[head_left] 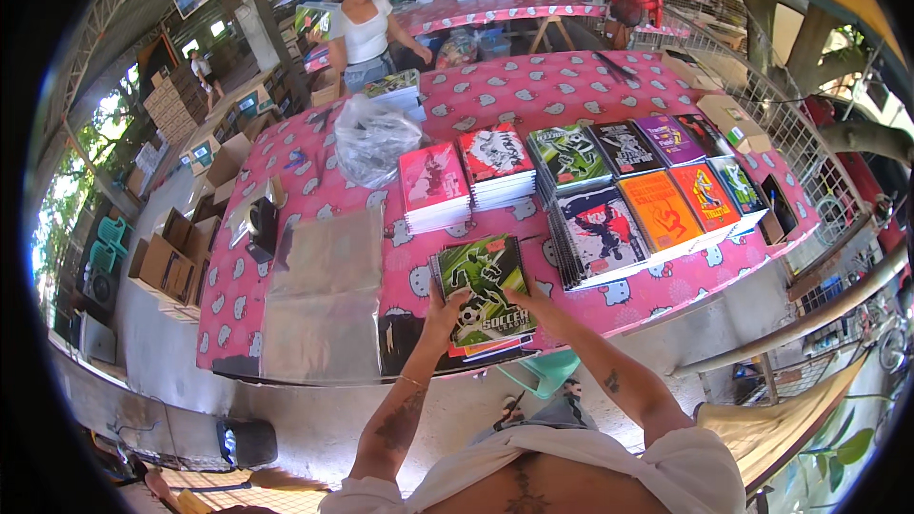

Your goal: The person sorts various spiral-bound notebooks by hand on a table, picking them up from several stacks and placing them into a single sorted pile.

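A small stack of spiral notebooks (484,286) with a green and black cover on top lies at the near edge of the pink patterned table (314,190). My left hand (444,306) grips the stack's near left corner. My right hand (522,297) rests on its right side with the fingers laid over the cover. Both forearms come up from the lower edge.
Several piles of notebooks with colourful covers (609,186) line the table beyond. Clear plastic bags (324,295) lie flat at the left, a crumpled one (371,138) farther back. A person in a white top (367,29) stands at the far side. Cardboard boxes (171,262) sit left.
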### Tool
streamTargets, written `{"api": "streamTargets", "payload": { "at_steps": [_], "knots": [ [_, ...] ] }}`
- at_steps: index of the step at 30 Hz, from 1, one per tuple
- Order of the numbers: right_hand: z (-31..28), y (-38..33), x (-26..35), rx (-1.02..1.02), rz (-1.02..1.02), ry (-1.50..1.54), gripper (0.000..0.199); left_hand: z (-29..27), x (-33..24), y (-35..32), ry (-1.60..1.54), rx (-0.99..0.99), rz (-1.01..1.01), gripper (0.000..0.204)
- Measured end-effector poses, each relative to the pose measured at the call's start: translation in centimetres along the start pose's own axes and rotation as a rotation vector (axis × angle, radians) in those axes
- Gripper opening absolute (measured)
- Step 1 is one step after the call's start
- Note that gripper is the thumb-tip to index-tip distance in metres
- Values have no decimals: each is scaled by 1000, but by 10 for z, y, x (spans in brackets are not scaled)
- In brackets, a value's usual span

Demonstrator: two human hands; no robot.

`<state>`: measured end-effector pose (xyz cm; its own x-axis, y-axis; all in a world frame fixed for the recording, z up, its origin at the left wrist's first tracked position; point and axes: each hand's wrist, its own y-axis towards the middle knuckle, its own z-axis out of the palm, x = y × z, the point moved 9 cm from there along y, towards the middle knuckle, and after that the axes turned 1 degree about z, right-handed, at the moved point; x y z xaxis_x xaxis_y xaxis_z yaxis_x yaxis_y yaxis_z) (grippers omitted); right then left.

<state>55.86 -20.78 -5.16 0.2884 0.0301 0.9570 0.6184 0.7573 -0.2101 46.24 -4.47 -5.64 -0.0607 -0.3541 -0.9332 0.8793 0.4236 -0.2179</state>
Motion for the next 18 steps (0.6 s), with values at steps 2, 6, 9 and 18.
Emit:
{"api": "streamTargets", "payload": {
  "at_steps": [2,6,9,18],
  "knots": [
    [-28,19,12,-194,91,5,90,-8,-16,3,-19,-99,-68,88],
    [-25,79,21,49,68,173,88,-10,-4,27,53,-135,-112,84],
    [-8,99,21,129,-52,-13,90,-32,13,41,-18,-117,-145,77],
    [-85,45,150,-306,-580,-633,80,-72,-42,30,580,-604,156,70]
  ]
}}
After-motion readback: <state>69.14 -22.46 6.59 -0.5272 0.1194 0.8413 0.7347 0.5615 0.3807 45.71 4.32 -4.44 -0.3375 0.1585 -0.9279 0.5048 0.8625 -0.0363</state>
